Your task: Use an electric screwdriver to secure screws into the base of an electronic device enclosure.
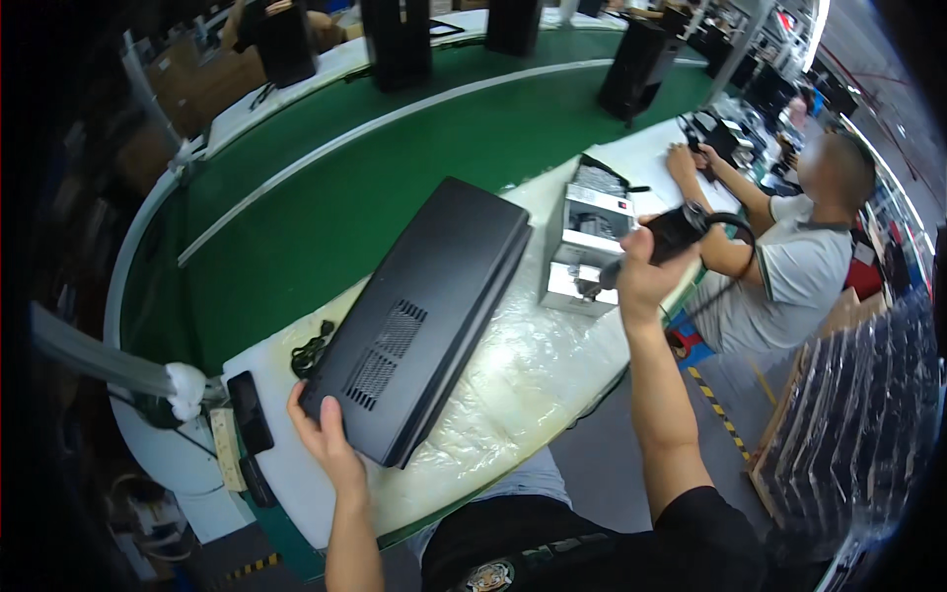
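A long black case (434, 296) with two slotted vent grilles lies slantwise on the plastic-covered bench (513, 395). My left hand (330, 444) grips its near left corner, thumb on the top face and fingers around the side. Raised over the right part of the bench, my right hand (651, 276) is closed around a black corded hand tool (679, 232), whose exact kind I cannot make out. Its dark cable loops off to the right. Just left of that hand sits an open white box (597, 222) with dark parts in it.
A coiled black cable (311, 347) and a dark phone (250, 409) lie by the case. Beyond runs a green conveyor (296, 237) bearing tall black cabinets (641, 69). A co-worker (789, 237) sits at right, near a plastic-wrapped stack (848, 424).
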`<state>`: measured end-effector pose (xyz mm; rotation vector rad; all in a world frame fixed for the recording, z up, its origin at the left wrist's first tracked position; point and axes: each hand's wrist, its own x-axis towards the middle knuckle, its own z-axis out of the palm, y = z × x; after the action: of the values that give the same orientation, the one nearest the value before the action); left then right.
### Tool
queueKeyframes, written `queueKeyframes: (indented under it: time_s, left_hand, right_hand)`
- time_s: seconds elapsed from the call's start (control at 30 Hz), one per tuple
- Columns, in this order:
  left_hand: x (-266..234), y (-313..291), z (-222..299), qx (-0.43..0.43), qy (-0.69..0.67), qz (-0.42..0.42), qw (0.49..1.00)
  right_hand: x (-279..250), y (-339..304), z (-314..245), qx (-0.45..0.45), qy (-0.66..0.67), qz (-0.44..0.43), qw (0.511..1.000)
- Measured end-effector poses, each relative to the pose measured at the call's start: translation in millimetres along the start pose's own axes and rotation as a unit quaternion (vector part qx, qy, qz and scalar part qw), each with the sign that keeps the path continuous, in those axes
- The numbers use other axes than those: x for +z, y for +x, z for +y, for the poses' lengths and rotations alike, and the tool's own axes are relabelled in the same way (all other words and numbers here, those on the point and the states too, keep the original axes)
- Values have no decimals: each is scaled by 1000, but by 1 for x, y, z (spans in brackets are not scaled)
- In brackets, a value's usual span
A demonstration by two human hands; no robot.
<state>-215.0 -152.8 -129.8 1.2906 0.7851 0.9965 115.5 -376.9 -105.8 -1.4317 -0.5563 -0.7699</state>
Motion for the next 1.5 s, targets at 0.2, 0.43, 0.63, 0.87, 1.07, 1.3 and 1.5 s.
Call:
queueKeyframes:
  time_s: [0.2,0.43,0.63,0.87,1.07,1.3,1.5]
  left_hand:
    - [9,0,-5,17,-52,30,998]
    - [-1,7,-18,102,-61,37,992]
    - [5,9,-23,119,-99,30,988]
    - [0,10,-23,121,-99,38,987]
    - [1,12,-26,129,-83,28,988]
    - [0,11,-23,126,-84,27,988]
    - [0,10,-21,136,-62,24,989]
  right_hand:
    - [6,-5,-69,79,11,-72,994]
    - [101,11,-214,17,388,-148,910]
    - [186,-21,-252,2,420,-239,876]
    - [218,-50,-264,-28,409,-302,861]
    - [225,-72,-255,-19,401,-315,860]
    - [229,-79,-256,-6,414,-329,849]
    - [234,-85,-250,-11,420,-338,842]
